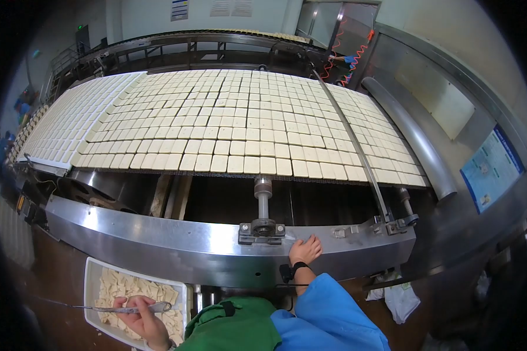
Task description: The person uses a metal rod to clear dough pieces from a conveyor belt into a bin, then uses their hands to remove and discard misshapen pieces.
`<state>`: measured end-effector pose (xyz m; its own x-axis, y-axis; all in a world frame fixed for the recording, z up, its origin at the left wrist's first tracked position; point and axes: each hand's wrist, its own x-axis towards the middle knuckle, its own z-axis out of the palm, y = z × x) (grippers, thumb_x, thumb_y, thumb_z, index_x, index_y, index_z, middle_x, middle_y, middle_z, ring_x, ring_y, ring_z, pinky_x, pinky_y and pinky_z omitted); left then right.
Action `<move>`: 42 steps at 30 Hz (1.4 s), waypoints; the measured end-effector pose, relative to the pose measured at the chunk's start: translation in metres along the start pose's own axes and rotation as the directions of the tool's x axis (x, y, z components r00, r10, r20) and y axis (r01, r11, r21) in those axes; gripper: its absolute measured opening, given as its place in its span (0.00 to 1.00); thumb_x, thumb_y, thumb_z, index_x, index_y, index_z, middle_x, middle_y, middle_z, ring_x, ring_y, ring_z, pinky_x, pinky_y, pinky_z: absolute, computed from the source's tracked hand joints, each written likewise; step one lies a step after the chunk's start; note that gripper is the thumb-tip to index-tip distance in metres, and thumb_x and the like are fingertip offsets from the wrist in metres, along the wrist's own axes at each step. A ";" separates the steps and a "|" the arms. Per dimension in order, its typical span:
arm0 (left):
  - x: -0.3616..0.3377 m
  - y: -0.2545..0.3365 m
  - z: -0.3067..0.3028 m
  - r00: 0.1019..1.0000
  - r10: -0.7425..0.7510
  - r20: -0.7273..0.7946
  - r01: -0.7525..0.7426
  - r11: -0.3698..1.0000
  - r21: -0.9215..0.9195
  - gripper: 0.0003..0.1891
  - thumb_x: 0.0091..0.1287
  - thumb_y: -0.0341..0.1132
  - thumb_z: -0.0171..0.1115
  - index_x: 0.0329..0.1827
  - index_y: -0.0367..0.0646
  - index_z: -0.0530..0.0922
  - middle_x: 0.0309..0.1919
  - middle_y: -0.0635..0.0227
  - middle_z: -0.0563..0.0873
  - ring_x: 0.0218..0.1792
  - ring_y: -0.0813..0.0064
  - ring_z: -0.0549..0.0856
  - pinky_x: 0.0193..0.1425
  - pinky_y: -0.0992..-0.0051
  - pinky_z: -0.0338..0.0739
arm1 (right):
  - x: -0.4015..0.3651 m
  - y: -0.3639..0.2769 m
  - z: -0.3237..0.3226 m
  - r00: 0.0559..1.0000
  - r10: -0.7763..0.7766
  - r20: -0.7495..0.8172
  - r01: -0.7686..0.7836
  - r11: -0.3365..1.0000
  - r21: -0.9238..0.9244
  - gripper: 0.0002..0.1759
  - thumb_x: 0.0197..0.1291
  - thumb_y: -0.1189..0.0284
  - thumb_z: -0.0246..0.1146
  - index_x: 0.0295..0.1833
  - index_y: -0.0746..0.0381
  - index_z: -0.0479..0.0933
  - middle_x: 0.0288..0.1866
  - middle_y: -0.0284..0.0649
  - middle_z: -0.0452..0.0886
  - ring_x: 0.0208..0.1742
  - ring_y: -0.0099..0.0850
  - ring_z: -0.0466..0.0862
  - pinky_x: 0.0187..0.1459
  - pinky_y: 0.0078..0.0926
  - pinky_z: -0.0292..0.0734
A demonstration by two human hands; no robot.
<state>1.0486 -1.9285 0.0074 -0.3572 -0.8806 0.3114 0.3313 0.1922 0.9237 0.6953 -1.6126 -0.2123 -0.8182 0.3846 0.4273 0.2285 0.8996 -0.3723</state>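
Lower left: slim metal tool (pixel 104 309) above white bin (pixel 185 295) | Left hand (pixel 141 323): grasping its handle (pixel 161 306) | Right hand (pixel 305 250): released, resting on steel frame (pixel 175 235) | Judged light, stiff, possibly slippery; best held by said handle.

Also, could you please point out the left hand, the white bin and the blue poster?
Left hand (pixel 147 323), head view: middle of the hand.
White bin (pixel 184 302), head view: its rim, picture right.
Blue poster (pixel 492 168), head view: its middle.
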 end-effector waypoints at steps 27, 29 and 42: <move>0.063 -0.022 -0.044 0.992 -0.112 0.059 0.114 0.993 -0.036 0.16 0.74 0.24 0.57 0.61 0.42 0.66 0.30 0.69 0.76 0.30 0.80 0.77 0.36 0.80 0.71 | -0.057 -0.063 0.016 1.000 -0.003 0.002 0.003 1.000 -0.003 0.31 0.55 0.65 0.61 0.66 0.65 0.72 0.67 0.50 0.73 0.72 0.46 0.68 0.76 0.49 0.52; 0.066 -0.020 -0.043 0.994 -0.106 0.022 0.106 0.994 -0.031 0.14 0.73 0.24 0.57 0.58 0.42 0.67 0.29 0.70 0.75 0.28 0.81 0.76 0.33 0.81 0.70 | -0.060 -0.068 0.016 1.000 -0.002 0.005 0.002 1.000 -0.001 0.32 0.55 0.65 0.61 0.66 0.65 0.72 0.68 0.50 0.73 0.72 0.46 0.68 0.77 0.50 0.52; 0.090 -0.025 -0.075 0.988 -0.140 -0.064 0.134 0.986 -0.101 0.08 0.72 0.21 0.54 0.44 0.45 0.67 0.26 0.75 0.69 0.24 0.87 0.68 0.24 0.85 0.61 | -0.088 -0.098 0.019 1.000 0.007 0.020 -0.007 1.000 0.005 0.31 0.56 0.65 0.60 0.66 0.66 0.72 0.67 0.49 0.73 0.73 0.45 0.67 0.77 0.50 0.50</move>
<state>1.0739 -2.0453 -0.0040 -0.3431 -0.9249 0.1635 0.3668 0.0283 0.9299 0.7345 -1.7388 -0.2290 -0.8271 0.3866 0.4081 0.2315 0.8958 -0.3793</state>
